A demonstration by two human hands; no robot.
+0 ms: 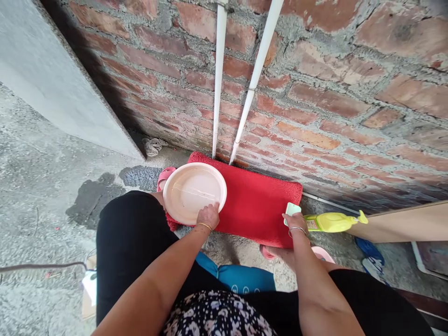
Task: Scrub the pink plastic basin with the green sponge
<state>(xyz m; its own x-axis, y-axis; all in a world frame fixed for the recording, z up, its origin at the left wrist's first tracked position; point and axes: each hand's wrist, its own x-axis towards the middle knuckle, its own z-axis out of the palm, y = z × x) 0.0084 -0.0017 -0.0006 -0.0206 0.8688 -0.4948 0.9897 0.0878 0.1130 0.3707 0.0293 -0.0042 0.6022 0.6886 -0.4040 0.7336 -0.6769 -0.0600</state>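
Note:
My left hand [208, 215] is closed on the near right rim of a pale pink basin [168, 201], which holds clear, shallow water. The basin rests over the left end of a red mat [252, 200] with a fluffy border. At the mat's right end, my right hand [297, 223] grips a pale green scrubbing brush [293, 209]. Its flat top has a small hole at one corner; its underside is hidden. Just right of that hand is a yellow bottle [332, 222] with a label and a pump-like top, partly covered by the wrist.
A brick wall [168, 70] with two white pipes [220, 79] rises behind the mat. A grey panel [66, 79] leans at left, near a crumpled cloth [154, 146]. Blue-and-white shoes [373, 261] lie at right. Wet patches [93, 196] darken the concrete floor.

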